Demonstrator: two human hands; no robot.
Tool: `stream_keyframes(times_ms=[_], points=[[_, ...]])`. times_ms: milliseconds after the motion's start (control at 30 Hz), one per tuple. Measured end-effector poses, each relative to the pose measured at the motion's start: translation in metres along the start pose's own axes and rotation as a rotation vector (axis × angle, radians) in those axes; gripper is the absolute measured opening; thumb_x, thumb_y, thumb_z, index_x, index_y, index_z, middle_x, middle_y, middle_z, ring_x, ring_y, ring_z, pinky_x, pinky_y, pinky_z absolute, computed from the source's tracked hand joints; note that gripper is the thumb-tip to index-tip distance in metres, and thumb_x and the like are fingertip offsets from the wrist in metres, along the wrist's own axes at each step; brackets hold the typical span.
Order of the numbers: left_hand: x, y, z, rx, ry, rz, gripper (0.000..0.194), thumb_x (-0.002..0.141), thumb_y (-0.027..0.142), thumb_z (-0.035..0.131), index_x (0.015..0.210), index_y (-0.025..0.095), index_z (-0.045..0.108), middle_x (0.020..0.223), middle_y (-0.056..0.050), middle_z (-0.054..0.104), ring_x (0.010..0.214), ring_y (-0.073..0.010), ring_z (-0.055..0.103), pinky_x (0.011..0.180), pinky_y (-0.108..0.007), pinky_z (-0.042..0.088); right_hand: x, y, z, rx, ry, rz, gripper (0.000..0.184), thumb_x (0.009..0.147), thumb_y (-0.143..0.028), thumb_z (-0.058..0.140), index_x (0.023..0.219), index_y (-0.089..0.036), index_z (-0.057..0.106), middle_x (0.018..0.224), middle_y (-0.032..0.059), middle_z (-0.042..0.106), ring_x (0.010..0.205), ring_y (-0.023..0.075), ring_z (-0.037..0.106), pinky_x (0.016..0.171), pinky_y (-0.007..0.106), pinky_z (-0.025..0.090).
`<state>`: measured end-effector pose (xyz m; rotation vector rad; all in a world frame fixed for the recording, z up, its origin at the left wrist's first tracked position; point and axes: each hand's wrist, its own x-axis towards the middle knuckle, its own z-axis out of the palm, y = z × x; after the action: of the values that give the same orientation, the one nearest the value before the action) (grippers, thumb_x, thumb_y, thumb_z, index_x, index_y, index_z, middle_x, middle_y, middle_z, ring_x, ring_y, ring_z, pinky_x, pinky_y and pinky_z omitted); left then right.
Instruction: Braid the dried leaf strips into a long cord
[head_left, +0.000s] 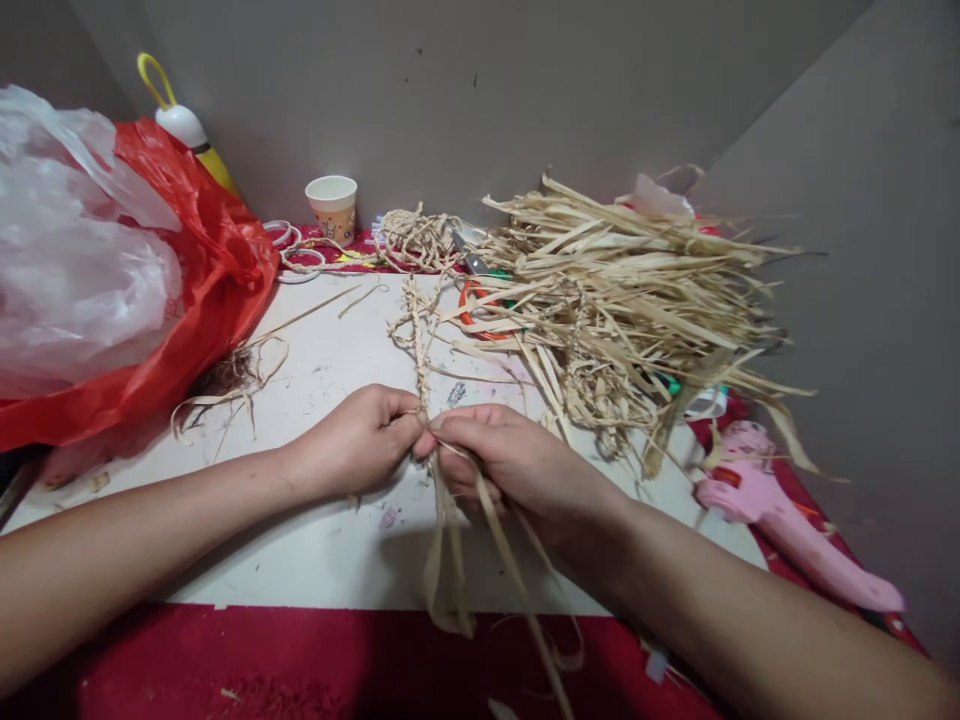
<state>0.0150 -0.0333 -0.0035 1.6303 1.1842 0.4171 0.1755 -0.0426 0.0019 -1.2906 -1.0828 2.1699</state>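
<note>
A thin braid of dried straw-coloured leaf strips (418, 345) runs from the back of a white board down to my hands. My left hand (367, 435) pinches the lower end of the braid between thumb and fingers. Close against it, my right hand (499, 455) is closed on the same spot, its thumb on top of the strips. Loose flat strips (450, 560) hang from under my fingers toward the front edge of the board. The exact crossing of the strips is hidden by my fingertips.
A large heap of dried strips (622, 270) lies at right, over orange-handled scissors (472, 310). A pink glue gun (795, 530) rests at the right edge. Red and white plastic bags (217, 270) stand left; a paper cup (332, 210) and coiled cord (420, 238) are behind the white board (315, 555).
</note>
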Motion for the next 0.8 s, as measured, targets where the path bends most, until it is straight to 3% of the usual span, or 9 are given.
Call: stream_keyframes(times_ms=[100,167,400,533,800], points=[[-0.002,-0.001,0.002,-0.091,-0.015,-0.050,0.027,0.082,0.025,0.039,0.058,0.016,0.047,0.048,0.005,0.040,0.044,-0.0066,0.029,0.044,-0.021,0.023,-0.001,0.007,0.005,-0.135,0.042,-0.039,0.021,0.079,-0.022,0.045,0.062,-0.015,0.054,0.045,-0.0021,0.051,0.035,0.0053,0.037,0.036,0.018,0.026],[-0.003,0.001,0.003,-0.136,0.000,-0.079,0.027,0.082,0.026,0.041,0.057,0.017,0.046,0.046,0.005,0.038,0.043,-0.0062,0.027,0.042,-0.021,0.020,-0.001,0.012,0.007,-0.302,0.089,-0.066,0.024,0.080,-0.023,0.045,0.060,-0.015,0.054,0.047,-0.0006,0.055,0.034,0.0052,0.037,0.037,0.019,0.027],[-0.007,0.010,0.009,-0.254,0.082,-0.097,0.029,0.078,0.024,0.045,0.050,0.017,0.040,0.047,0.006,0.031,0.044,-0.0050,0.024,0.041,-0.021,0.018,0.002,0.023,0.003,-0.790,0.218,-0.403,0.033,0.086,-0.025,0.040,0.055,-0.016,0.047,0.047,-0.0018,0.048,0.043,0.0068,0.039,0.044,0.021,0.027],[-0.008,0.010,0.008,-0.305,0.052,-0.126,0.030,0.079,0.027,0.046,0.051,0.017,0.041,0.045,0.007,0.031,0.041,-0.0043,0.024,0.040,-0.021,0.017,0.001,0.022,0.004,-0.919,0.255,-0.509,0.031,0.086,-0.021,0.038,0.056,-0.016,0.044,0.050,-0.0013,0.047,0.049,0.0084,0.039,0.048,0.023,0.026],[-0.007,0.006,0.009,-0.343,0.057,-0.171,0.029,0.080,0.028,0.050,0.054,0.016,0.045,0.042,0.007,0.037,0.037,-0.0035,0.028,0.039,-0.019,0.019,-0.005,0.021,0.007,-1.092,0.207,-0.572,0.026,0.087,-0.017,0.038,0.061,-0.017,0.046,0.056,0.0005,0.050,0.051,0.0100,0.041,0.052,0.025,0.026]])
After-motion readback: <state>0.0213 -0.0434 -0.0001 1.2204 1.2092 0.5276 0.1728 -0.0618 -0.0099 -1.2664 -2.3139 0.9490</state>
